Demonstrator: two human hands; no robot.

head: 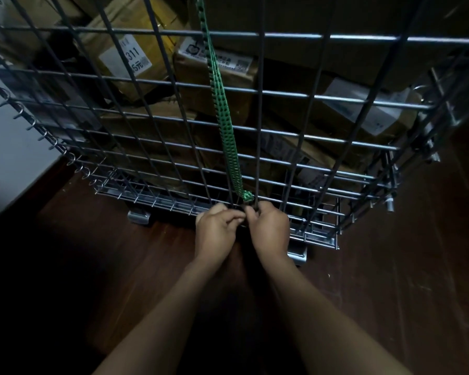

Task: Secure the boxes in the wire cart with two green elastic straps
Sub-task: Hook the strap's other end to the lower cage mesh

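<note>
Green and dotted with dark holes, the elastic strap [229, 136] runs doubled down the outside of the wire cart [336, 109], straight above the grip, its knotted lower end sitting at the bottom wires just over the fingertips. From the head view, the left hand [216, 231] and the right hand [269, 229] meet knuckle to knuckle at the cart's base rail — both curled tight around the strap's end fitting, though whether a hook is already caught on the wire cannot be told, since the fingers hide it. Behind the mesh, beyond the grip, cardboard boxes [136, 58] are stacked unevenly, several with white labels. Below the wrists lies a dark wooden floor [390, 293].

The step in hand looks like anchoring the lower end of one strap to the cart's bottom edge. Only this one strap shows. The next move likely calls for seating the end firmly against the strap's pull before letting go — then fetching the second strap.
</note>
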